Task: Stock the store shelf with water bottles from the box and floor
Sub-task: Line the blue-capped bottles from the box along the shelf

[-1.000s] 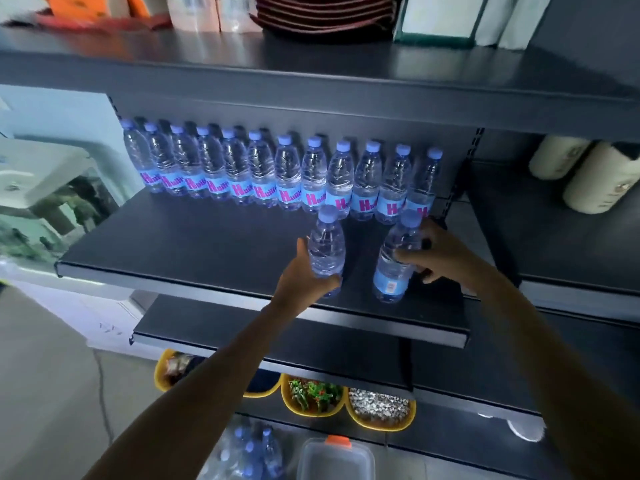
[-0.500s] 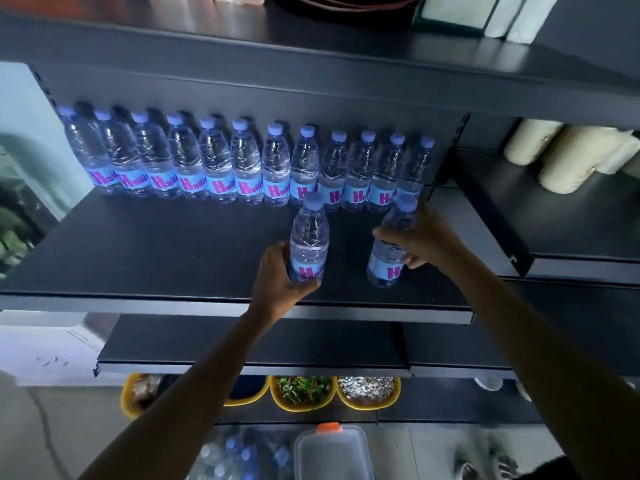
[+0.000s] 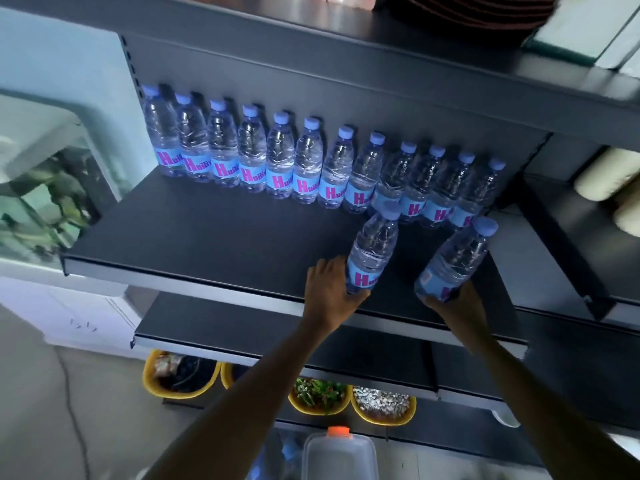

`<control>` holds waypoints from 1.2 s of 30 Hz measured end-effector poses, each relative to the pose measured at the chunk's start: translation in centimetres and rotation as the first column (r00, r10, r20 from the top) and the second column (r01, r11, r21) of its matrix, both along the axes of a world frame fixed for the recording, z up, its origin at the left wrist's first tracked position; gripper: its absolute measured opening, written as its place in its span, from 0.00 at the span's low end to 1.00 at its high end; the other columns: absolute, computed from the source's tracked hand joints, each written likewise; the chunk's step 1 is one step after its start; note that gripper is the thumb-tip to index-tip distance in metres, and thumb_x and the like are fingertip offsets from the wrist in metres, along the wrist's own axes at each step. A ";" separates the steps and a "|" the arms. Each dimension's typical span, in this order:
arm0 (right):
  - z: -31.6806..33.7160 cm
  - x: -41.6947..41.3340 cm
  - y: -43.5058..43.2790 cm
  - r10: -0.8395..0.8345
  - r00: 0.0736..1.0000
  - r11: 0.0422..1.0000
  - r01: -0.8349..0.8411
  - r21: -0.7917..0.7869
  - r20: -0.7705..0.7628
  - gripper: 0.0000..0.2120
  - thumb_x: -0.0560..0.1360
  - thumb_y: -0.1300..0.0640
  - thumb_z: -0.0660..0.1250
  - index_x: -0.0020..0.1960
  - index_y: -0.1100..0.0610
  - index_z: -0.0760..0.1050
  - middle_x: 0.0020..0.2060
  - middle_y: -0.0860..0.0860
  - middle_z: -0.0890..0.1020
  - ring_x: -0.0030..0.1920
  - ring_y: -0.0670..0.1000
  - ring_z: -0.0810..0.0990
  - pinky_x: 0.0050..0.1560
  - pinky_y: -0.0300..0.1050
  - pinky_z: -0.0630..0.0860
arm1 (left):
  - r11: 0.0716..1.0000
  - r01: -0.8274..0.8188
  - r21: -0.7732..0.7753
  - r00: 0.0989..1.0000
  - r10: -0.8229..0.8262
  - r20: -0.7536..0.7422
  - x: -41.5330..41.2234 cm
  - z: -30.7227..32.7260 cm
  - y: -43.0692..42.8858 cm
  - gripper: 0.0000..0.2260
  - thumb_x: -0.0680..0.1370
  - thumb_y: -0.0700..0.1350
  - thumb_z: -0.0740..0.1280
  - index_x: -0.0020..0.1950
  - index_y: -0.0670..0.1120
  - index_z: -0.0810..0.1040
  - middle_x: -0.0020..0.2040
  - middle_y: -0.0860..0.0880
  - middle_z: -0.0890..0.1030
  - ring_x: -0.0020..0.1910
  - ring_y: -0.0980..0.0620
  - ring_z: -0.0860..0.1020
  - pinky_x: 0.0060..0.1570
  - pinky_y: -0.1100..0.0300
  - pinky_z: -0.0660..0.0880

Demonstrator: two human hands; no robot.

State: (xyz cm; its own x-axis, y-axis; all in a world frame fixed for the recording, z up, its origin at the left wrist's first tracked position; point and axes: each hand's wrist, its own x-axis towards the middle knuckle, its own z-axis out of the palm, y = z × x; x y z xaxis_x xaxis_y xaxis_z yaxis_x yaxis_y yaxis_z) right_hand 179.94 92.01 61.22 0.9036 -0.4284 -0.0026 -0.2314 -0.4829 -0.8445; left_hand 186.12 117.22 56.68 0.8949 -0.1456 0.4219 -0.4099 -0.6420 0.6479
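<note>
Watching from far away, I saw the left hand (image 3: pixel 329 289) wrapped round the low part of the first water bottle (image 3: pixel 372 247), with its thumb on the near side. The right hand (image 3: pixel 457 306) held the second water bottle (image 3: pixel 453 261) from below at its base. That bottle leaned, with its blue cap pointing far and right. Both bottles were at the near right part of the dark shelf (image 3: pixel 207 233). A long row of bottles (image 3: pixel 280 161) stood side by side along the far wall of that shelf, and the cap of the first water bottle was just in front of the row. The top shelf (image 3: pixel 311 39) hung over everything and closed off the space above the row. To the right, a side shelf (image 3: pixel 588 237) held pale rolls (image 3: pixel 602 171), cut off by the edge. To the left was a glass tank (image 3: pixel 45 202) with green shapes inside, too blurry to name. Under the hands was a lower shelf (image 3: pixel 225 323), and below it were yellow bowls (image 3: pixel 382 419) with green bits and pale bits in them. Nearest to me was a clear plastic tub (image 3: pixel 339 455) with an orange tab, its bottom cut off. A thin cable (image 3: pixel 72 403) lay on the floor at the left. The hands hid the bottoms of both held bottles, so I could not tell if they touched the shelf.
</note>
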 end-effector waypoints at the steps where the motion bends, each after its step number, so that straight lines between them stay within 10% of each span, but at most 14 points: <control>1: -0.3 0.3 0.5 0.000 1.000 1.000 0.000 -0.012 0.007 0.29 0.68 0.63 0.82 0.62 0.50 0.72 0.53 0.49 0.81 0.51 0.49 0.82 0.52 0.38 0.77 | 1.000 -0.007 0.019 1.000 0.007 0.000 0.1 0.0 0.5 0.23 0.67 0.59 0.76 0.55 0.49 0.78 0.49 0.52 0.81 0.51 0.48 0.77 0.51 0.54 0.69; 9: -2.1 5.1 8.2 0.199 0.978 0.976 -0.191 -0.105 0.065 0.26 0.64 0.60 0.84 0.58 0.48 0.77 0.50 0.47 0.86 0.51 0.50 0.86 0.56 0.63 0.82 | 0.983 -0.173 0.055 0.983 0.176 -0.054 3.8 0.1 8.7 0.25 0.70 0.60 0.74 0.60 0.48 0.76 0.54 0.51 0.81 0.56 0.47 0.76 0.56 0.51 0.69; 23: -2.9 18.3 32.4 0.513 0.851 0.826 -0.455 -0.332 0.113 0.27 0.62 0.38 0.73 0.56 0.51 0.78 0.48 0.48 0.86 0.48 0.57 0.85 0.51 0.56 0.81 | 0.805 -0.560 0.194 0.784 0.591 -0.190 14.0 1.8 29.5 0.30 0.71 0.69 0.70 0.61 0.48 0.75 0.54 0.46 0.84 0.59 0.42 0.80 0.61 0.49 0.66; 36: -2.9 27.6 43.0 0.529 0.837 0.819 -0.459 -0.346 0.140 0.33 0.61 0.35 0.71 0.60 0.52 0.75 0.55 0.49 0.84 0.57 0.58 0.82 0.56 0.58 0.80 | 0.805 -0.592 0.043 0.752 0.570 -0.331 20.1 2.0 35.0 0.25 0.75 0.60 0.72 0.62 0.44 0.73 0.58 0.42 0.83 0.58 0.38 0.80 0.54 0.51 0.72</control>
